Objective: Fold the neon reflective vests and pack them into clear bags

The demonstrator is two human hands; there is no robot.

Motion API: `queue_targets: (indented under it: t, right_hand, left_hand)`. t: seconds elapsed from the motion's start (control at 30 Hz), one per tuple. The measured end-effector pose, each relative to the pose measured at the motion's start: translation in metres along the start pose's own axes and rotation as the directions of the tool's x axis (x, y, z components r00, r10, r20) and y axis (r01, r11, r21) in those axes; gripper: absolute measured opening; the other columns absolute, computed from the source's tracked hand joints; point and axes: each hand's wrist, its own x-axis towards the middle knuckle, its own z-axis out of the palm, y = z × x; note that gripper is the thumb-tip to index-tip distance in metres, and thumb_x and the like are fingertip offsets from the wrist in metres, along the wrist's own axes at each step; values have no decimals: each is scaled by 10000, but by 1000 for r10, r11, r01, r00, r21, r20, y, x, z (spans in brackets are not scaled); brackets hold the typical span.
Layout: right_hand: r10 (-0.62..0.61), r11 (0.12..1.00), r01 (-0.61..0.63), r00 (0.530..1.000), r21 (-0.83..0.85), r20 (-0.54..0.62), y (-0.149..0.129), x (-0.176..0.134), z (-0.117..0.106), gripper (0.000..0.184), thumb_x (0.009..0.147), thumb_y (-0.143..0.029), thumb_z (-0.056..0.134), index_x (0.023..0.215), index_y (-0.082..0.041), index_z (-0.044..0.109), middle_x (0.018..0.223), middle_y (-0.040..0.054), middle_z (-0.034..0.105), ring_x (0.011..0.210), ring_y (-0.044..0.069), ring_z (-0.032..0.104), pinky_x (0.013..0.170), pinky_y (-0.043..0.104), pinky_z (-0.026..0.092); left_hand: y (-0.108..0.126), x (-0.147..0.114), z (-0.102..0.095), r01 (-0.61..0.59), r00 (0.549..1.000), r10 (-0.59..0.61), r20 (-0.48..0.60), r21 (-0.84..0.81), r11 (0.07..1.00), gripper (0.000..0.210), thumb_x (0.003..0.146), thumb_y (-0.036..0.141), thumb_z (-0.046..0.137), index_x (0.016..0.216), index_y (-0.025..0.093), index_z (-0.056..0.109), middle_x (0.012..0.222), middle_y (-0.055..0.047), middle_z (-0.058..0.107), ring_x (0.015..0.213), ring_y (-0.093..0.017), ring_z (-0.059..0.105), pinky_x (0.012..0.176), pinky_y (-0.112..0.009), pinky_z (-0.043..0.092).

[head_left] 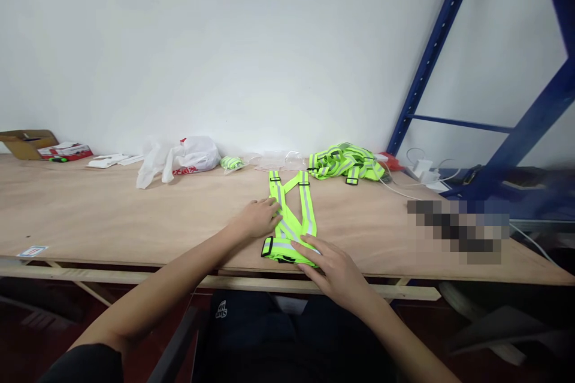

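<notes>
A neon-yellow reflective vest (308, 209) made of straps with grey bands and black buckles lies flat near the table's front edge. Its straps cross in the middle, and the waist band is folded together at the near end. My left hand (258, 218) rests on the left strap, its fingers laid over it. Across the folded waist band lie the outstretched fingers of my right hand (335, 266). A black buckle (268, 246) shows at the band's left end.
Behind the vest lies a heap of similar neon straps (345, 161). Along the wall are a clear plastic bag (281, 161), a bagged vest (232, 163), a white plastic bag (197, 152) and a cardboard box (29, 143). A blue metal rack (431, 54) and cables stand at right.
</notes>
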Motion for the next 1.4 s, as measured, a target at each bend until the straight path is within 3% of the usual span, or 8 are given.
queue_targets:
  t: [0.13,0.23,0.43,0.57,0.87,1.13,1.23,1.4]
  right_hand:
    - [5,1000,-5,1000,2,11,0,0,-1,392,962,-278,601,1352,-281,637,1318,105,674,1186,267,661,969,423,579]
    - [7,1000,-7,1000,5,9,-1,0,-2,390,961,-278,603,1349,-277,640,1311,105,678,1187,267,661,970,419,578]
    - [-6,1000,6,1000,20,3,-1,1,-3,379,963,-270,601,1339,-263,649,1303,112,680,1195,261,656,983,408,572]
    - [-4,1000,4,1000,26,-2,0,0,-2,377,965,-271,599,1338,-250,651,1312,121,674,1202,268,652,989,419,569]
    - [10,1000,-10,1000,24,-13,-2,0,-2,381,948,-271,630,1328,-259,656,1318,120,672,1206,258,650,1005,408,559]
    - [5,1000,-5,1000,25,-1,-2,0,-2,385,954,-266,620,1337,-250,650,1325,127,666,1209,265,648,1006,423,559]
    - [9,1000,-9,1000,20,-9,-3,0,-3,380,954,-272,621,1332,-258,653,1312,119,675,1200,265,653,994,421,567]
    - [9,1000,-9,1000,17,-22,-3,0,-3,387,947,-273,632,1333,-284,650,1293,104,688,1190,254,661,984,407,575]
  left_hand:
    - [-8,-6,-2,-219,976,219,-16,-7,976,444,905,187,536,1344,242,567,1471,-92,524,1333,-314,489,1051,-456,407]
    - [-9,-7,-5,-288,957,287,-33,-52,956,421,874,141,547,1284,225,597,1406,-89,577,1288,-277,519,1063,-411,399]
    - [-9,-3,-17,-213,975,209,-68,-62,975,160,901,148,528,1018,178,634,1024,-90,666,998,-253,611,864,-350,480]
    - [-10,-4,-19,-188,981,185,-54,-46,981,92,922,187,540,909,181,631,948,-81,661,963,-248,614,825,-336,489]
    - [-13,-10,-12,-174,983,164,-87,-117,978,284,932,191,493,1158,179,664,1181,-128,658,1143,-278,601,955,-385,503]
    - [-16,-10,-7,-17,1000,17,2,-88,996,389,864,135,479,1233,179,592,1319,-136,607,1099,-285,657,900,-396,545]
    - [-14,-15,-14,23,999,-26,-25,-88,996,438,884,135,466,1315,175,538,1431,-166,538,1159,-308,639,913,-422,544]
    - [10,-57,-36,-152,975,107,-195,-231,961,380,968,206,457,1333,175,557,1364,-145,610,1235,-275,593,1027,-409,491]
